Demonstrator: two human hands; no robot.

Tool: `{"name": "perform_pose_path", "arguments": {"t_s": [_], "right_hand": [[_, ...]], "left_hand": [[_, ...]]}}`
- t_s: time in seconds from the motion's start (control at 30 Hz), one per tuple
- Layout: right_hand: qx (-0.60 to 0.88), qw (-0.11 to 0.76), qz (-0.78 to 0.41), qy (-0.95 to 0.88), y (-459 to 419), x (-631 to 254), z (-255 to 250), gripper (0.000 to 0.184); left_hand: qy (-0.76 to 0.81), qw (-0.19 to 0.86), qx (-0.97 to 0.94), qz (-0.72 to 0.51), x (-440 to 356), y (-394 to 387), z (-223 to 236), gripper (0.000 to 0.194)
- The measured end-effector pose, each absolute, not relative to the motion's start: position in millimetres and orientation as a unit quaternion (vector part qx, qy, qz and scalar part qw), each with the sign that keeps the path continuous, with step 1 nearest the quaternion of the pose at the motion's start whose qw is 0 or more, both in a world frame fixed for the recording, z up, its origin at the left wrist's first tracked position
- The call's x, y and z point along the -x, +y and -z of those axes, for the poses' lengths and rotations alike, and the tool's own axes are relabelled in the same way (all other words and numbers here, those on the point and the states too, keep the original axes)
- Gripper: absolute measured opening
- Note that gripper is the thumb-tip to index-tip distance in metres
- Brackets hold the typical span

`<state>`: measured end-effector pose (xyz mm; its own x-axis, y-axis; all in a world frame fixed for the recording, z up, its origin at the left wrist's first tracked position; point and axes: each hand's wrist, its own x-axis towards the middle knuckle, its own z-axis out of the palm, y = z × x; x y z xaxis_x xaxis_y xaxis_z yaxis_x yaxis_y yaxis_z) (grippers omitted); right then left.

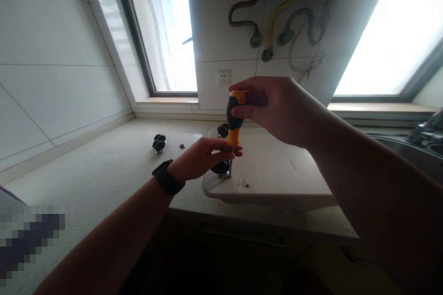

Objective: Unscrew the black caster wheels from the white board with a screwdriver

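Observation:
My right hand [270, 106] is closed round the black and orange handle of a screwdriver [235, 117], which stands nearly upright. Around its thin shaft, just below the handle, the fingers of my left hand [211, 152] are pinched. The tip points down at the metal plate of a black caster wheel [220, 167], partly hidden by my left hand. That caster sits near the front left corner of a white, round-cornered panel [277, 161]. Another black caster [223, 130] is at the panel's back left corner. A hole [247, 185] shows near the front edge.
Left of the panel, a pair of loose casters [158, 143] and a small pile of screws [182, 146] lie on the pale countertop [114, 170]. At the right is a metal sink [391, 147] with a faucet [427, 126]. A wall socket [224, 77] and pipes are behind.

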<state>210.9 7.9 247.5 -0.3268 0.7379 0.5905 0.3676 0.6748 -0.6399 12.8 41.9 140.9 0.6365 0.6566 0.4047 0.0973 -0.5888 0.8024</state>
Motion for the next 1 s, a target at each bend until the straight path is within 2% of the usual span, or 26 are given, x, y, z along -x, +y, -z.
{"name": "perform_pose_path", "arguments": {"t_s": [0.13, 0.27, 0.37, 0.5, 0.57, 0.67, 0.73, 1.0], "right_hand": [[0.324, 0.415, -0.25, -0.813, 6, -211, -249, 0.05], [0.365, 0.369, -0.172, -0.837, 2, -207, -247, 0.036], [0.384, 0.355, -0.111, -0.845, -3, -203, -248, 0.046], [0.374, 0.38, -0.05, -0.844, -6, -201, -249, 0.06], [0.374, 0.39, -0.021, -0.841, -7, -201, -249, 0.05], [0.383, 0.399, 0.024, -0.833, -6, -200, -247, 0.027], [0.392, 0.406, 0.043, -0.824, -5, -200, -246, 0.019], [0.389, 0.426, 0.049, -0.815, -3, -199, -245, 0.02]], "left_hand": [[0.268, 0.393, -0.795, -0.376, -14, 43, -136, 0.02], [0.325, 0.377, -0.767, -0.405, -21, 42, -130, 0.027], [0.337, 0.354, -0.761, -0.427, -25, 40, -132, 0.025], [0.322, 0.353, -0.763, -0.436, -24, 37, -138, 0.019], [0.305, 0.371, -0.767, -0.425, -23, 36, -139, 0.019], [0.29, 0.392, -0.775, -0.402, -21, 37, -138, 0.02], [0.289, 0.391, -0.778, -0.398, -21, 37, -137, 0.019], [0.291, 0.388, -0.775, -0.406, -23, 37, -135, 0.022]]}}
